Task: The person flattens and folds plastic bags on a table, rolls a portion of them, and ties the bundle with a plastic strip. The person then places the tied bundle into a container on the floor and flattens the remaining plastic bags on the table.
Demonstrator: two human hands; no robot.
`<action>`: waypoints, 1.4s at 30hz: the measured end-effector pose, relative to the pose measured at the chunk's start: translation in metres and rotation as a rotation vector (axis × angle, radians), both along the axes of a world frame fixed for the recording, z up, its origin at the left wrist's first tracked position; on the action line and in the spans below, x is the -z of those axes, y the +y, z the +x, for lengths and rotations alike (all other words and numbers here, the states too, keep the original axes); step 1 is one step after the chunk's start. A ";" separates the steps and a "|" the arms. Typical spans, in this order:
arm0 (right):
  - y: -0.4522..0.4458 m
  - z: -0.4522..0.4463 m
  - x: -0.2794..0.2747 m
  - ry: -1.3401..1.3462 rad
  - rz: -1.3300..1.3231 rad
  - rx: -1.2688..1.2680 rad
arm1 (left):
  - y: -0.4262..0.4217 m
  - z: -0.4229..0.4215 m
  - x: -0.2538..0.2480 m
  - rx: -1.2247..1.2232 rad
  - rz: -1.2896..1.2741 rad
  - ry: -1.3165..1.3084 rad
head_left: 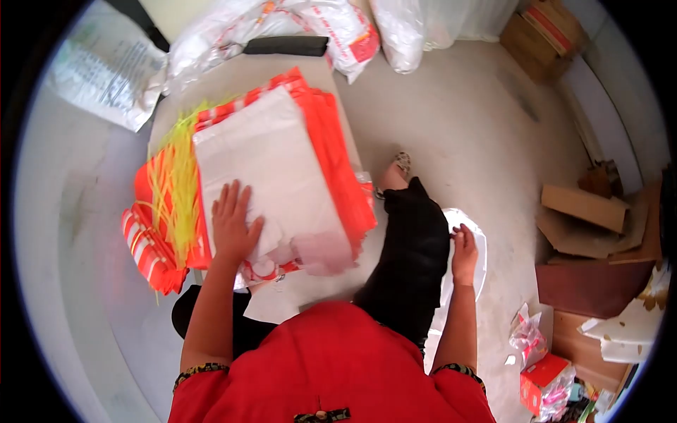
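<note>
My left hand [234, 222] lies flat with fingers spread on a pale sheet [268, 155], which rests on a stack of orange-red bags [330, 148]. The sheet's lower edge is crumpled and pinkish. Left of the stack is a bundle of yellow-green strips [176, 197], beside folded orange and white striped material [151, 247]. My right hand [464, 255] is lowered at the right, beside my black-clad leg. Its fingers are bent at the edge of a white sheet or bag [462, 282]; whether they grip it is unclear.
White plastic sacks [310, 28] and a dark bar [285, 46] are at the table's far end. One cardboard box [543, 39] stands far right, an open one [599, 275] nearer right. Below it lies a red box [546, 381] among litter.
</note>
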State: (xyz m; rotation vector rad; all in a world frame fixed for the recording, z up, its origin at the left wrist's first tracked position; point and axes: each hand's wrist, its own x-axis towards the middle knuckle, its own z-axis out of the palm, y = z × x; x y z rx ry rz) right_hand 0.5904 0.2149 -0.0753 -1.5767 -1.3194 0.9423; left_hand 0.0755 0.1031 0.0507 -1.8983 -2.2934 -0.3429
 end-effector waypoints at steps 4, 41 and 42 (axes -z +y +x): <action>0.017 -0.060 -0.065 -0.160 0.132 -0.179 | -0.002 -0.001 0.000 -0.005 0.024 -0.023; 0.026 -0.120 -0.062 -0.832 0.377 -0.482 | -0.090 0.016 -0.016 0.057 0.128 -0.274; 0.026 -0.119 -0.061 -0.834 0.394 -0.478 | -0.090 0.017 -0.017 0.055 0.149 -0.304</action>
